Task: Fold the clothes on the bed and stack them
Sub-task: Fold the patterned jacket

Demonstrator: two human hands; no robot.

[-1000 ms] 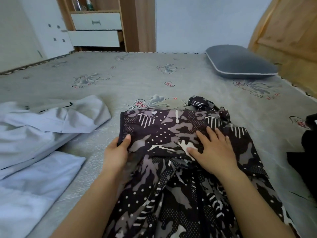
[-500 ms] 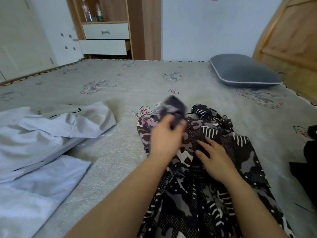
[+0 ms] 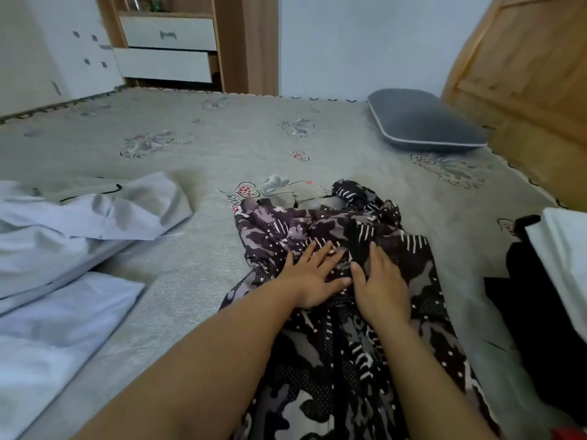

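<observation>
The patterned garment (image 3: 333, 312), dark with grey camouflage patches, white dots and stripes, lies lengthwise on the bed (image 3: 222, 147) under both hands. The left hand (image 3: 313, 277) lies flat on it, fingers straight and spread, pressing the cloth down. The right hand (image 3: 381, 284) rests just beside it, thumbs nearly touching, palm down on the same cloth, fingers straight and slightly tilted; neither hand grips anything. Just beyond the fingertips the garment's upper part is bunched and folded over, ending in a crumpled striped end. Left of the left hand, well apart across bare sheet, lies a heap of pale blue-grey clothes (image 3: 79, 223), with a flatter pale piece (image 3: 54, 328) nearer the person. Right of the right hand, at the frame's edge, sits a black cloth (image 3: 540, 312) with a white piece (image 3: 565, 249) on top of it. Far beyond the right hand a grey pillow (image 3: 419, 122) lies near the wooden headboard (image 3: 524, 74). Beyond the left hand, past the bed, stands a wooden cabinet with white drawers (image 3: 168, 49).
</observation>
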